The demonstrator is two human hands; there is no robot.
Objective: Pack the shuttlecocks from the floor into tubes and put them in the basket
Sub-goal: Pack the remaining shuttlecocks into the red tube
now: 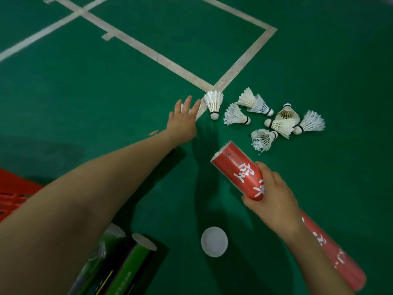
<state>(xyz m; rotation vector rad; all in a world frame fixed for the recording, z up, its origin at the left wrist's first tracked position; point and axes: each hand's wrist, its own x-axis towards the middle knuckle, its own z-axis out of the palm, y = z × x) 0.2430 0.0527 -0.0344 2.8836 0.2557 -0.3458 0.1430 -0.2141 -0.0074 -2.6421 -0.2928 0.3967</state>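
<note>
Left hand (182, 122) stretched far, fingers spread and straight, holding nothing; right hand (274, 194) grips a red tube (236, 171).
Left edge: one red basket (12, 192); near left, two green tubes (136, 258); one white cap (214, 241); eight shuttlecocks (235, 114) far right on the floor.

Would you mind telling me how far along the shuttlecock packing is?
Feathers already show at the mouth of the red tube the right hand grips. The left hand reaches, open, toward the shuttlecocks on the floor; several remain, and the white lid lies off.
</note>
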